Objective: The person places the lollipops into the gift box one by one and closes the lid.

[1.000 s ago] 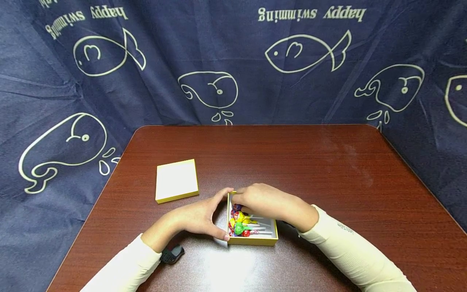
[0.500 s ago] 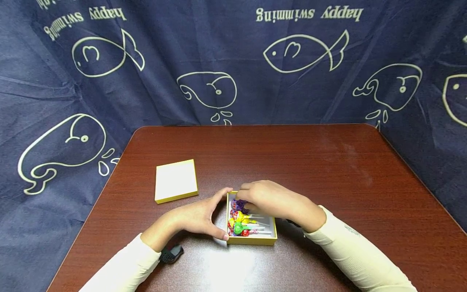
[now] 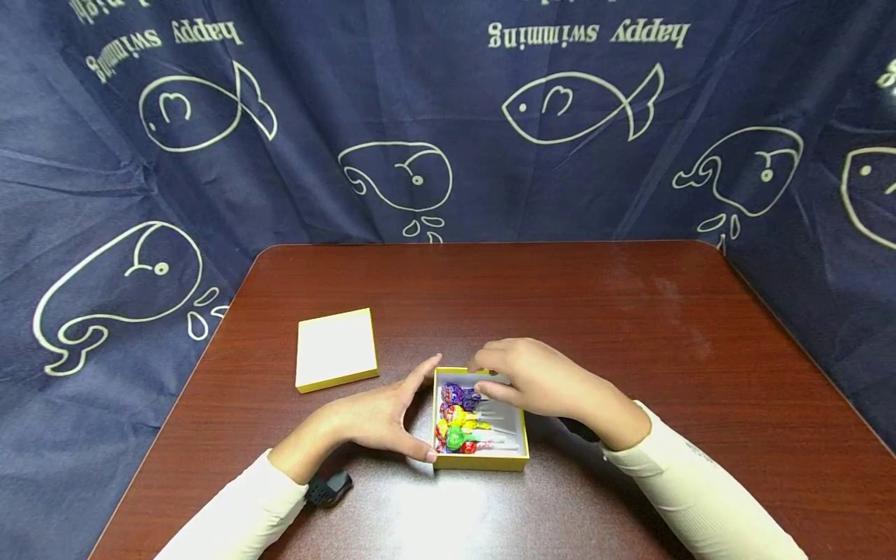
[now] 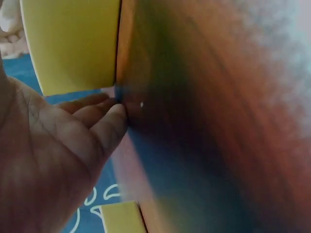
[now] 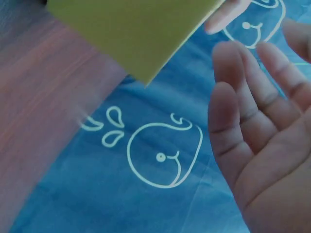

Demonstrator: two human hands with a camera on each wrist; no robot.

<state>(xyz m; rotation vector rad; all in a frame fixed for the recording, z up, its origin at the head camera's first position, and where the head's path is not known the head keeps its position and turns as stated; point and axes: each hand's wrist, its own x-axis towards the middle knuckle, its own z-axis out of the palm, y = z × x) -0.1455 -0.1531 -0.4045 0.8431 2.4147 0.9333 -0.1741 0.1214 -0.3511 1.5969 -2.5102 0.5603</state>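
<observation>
A shallow yellow box (image 3: 479, 463) with a white inside lies on the table. Wrapped lollipops fill its left part: purple (image 3: 455, 393), yellow (image 3: 462, 418), green (image 3: 456, 438) and red, their white sticks pointing right. My left hand (image 3: 371, 420) spreads along the box's left side, thumb at the front corner and index finger by the back corner. In the left wrist view its fingers extend beside the yellow wall. Over the box's back right part hovers my right hand (image 3: 542, 381), fingers loosely bent and nothing between them. The right wrist view shows its bare palm and fingers.
A yellow-edged box lid (image 3: 336, 350), white on top, lies left of and behind the box. The brown table (image 3: 595, 303) ends at a dark blue curtain (image 3: 476, 187) printed with fish and whales. A black wrist device (image 3: 329, 490) sits under my left wrist.
My right hand has lifted out of the box and drawn back to the right, uncovering the purple lollipops. My left hand has stayed beside the box.
</observation>
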